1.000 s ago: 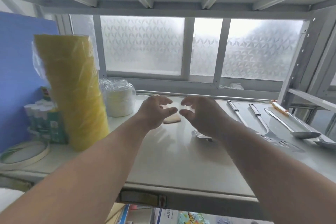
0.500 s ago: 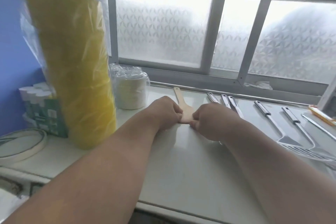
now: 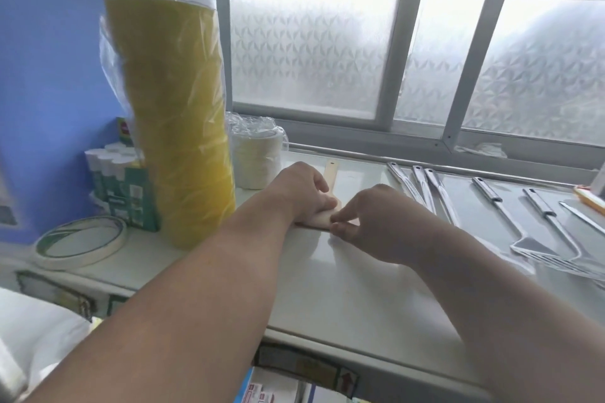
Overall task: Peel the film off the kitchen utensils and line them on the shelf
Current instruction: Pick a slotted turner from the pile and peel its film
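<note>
Progress: several metal utensils (image 3: 537,226) already lined up on the shelf (image 3: 327,288), right side. Can't tell if any film is left on them. Wooden spatula (image 3: 330,173) is the current item, flat on the shelf mid-left, handle pointing at the window. My left hand (image 3: 302,195) presses down on its blade; right hand (image 3: 376,222) beside it, fingertips (image 3: 337,216) pinching at the blade edge, likely at the film. Both forearms stretched forward.

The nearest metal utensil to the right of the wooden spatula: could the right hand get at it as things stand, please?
Probably yes. The right hand is busy at the wooden spatula, but the nearest metal utensil lies flat on the shelf just beyond its knuckles, with nothing between them.
</note>
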`<state>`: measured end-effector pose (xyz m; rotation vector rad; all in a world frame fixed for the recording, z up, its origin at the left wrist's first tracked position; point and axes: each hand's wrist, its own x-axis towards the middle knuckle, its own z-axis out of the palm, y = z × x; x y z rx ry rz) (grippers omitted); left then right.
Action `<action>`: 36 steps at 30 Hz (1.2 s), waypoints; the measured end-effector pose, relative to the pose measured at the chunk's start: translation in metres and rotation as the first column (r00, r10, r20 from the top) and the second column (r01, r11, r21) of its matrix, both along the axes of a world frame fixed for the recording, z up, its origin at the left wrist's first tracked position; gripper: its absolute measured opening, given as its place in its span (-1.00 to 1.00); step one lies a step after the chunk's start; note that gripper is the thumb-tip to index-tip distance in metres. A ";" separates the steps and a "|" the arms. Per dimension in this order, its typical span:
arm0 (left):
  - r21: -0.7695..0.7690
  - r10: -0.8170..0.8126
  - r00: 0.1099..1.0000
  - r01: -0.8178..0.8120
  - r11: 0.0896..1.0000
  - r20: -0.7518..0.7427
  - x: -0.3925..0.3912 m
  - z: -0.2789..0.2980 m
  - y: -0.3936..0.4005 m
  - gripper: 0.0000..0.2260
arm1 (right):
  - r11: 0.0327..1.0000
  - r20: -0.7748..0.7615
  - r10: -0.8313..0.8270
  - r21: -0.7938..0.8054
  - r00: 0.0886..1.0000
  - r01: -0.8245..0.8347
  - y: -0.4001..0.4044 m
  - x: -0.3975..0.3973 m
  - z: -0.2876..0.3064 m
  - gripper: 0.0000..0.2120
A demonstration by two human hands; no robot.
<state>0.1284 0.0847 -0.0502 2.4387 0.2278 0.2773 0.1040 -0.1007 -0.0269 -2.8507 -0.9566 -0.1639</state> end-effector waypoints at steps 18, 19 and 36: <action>-0.040 -0.257 0.935 0.275 0.961 0.244 -0.019 0.009 -0.030 -0.71 | 0.933 0.135 -0.094 0.357 0.986 0.040 -0.075 -0.012 0.017 -0.59; -0.039 -0.321 0.913 0.341 0.939 0.253 -0.024 0.011 -0.040 -0.70 | 0.922 0.146 -0.119 0.384 0.982 0.055 -0.091 -0.020 0.017 -0.59; 0.129 -0.487 0.864 0.472 0.872 0.130 -0.052 -0.006 -0.132 -0.78 | 0.946 0.025 -0.179 0.278 0.984 0.165 -0.164 -0.047 -0.018 -0.60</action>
